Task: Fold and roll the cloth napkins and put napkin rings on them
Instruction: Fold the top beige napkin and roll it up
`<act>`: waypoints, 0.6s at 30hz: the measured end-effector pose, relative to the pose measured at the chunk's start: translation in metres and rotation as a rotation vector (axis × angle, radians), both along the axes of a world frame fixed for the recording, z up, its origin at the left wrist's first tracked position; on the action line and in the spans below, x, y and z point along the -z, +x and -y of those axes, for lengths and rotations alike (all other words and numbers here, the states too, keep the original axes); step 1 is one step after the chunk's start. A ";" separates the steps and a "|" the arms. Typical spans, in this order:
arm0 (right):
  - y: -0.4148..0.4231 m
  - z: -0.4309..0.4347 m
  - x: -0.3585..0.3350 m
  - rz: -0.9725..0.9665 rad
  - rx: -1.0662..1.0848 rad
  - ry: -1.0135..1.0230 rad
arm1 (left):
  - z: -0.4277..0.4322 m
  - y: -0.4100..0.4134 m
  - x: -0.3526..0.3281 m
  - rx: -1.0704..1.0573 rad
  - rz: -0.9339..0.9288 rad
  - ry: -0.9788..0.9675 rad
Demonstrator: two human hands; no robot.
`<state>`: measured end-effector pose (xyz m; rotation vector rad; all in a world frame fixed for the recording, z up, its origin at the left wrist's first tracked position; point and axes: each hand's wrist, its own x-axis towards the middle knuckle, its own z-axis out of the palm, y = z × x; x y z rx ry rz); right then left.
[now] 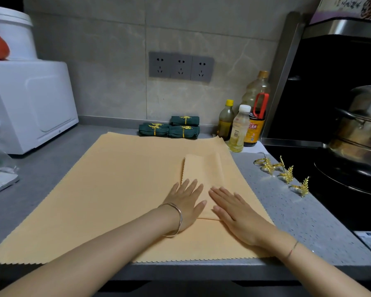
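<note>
I have both hands laid flat, fingers straight and spread, gripping nothing. My left hand point(184, 202) and right hand point(238, 213) press side by side on the near end of a narrow folded strip of peach cloth napkin point(201, 168). The strip runs away from me, its zigzag edge on the left.

It lies on a large spread sheet of the same peach cloth point(94, 189), which covers most of the grey stone counter point(298, 211). I cannot tell how many layers that sheet holds.

On the bare counter to the right, well apart from my hands, lie loose gold leaf-shaped napkin rings point(285, 174), at least three. At the far edge near the wall sit three dark green rolled napkins point(169, 129), each already banded with a gold ring.

As I judge it, the green ones are finished. This peach one is folded and being flattened. It has not been rolled or ringed, and the spread peach cloth has not been started.
</note>
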<state>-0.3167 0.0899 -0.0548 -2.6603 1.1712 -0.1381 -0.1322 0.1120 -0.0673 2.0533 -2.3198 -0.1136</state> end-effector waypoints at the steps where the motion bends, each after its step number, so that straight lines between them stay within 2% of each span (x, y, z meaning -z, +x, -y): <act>1: -0.003 0.000 -0.001 -0.016 -0.005 0.032 | 0.001 0.001 0.000 0.003 -0.002 0.010; 5: -0.007 -0.002 -0.009 -0.103 -0.039 0.046 | 0.003 0.005 0.000 0.033 -0.052 0.037; 9: 0.000 -0.004 -0.024 -0.220 -0.043 -0.073 | 0.001 0.015 -0.003 0.059 -0.137 0.047; 15: 0.008 -0.001 -0.017 -0.146 0.014 -0.205 | -0.014 0.019 -0.013 0.099 -0.245 0.105; 18: 0.000 -0.003 -0.022 -0.153 -0.002 -0.220 | -0.028 0.027 -0.023 0.149 -0.205 0.112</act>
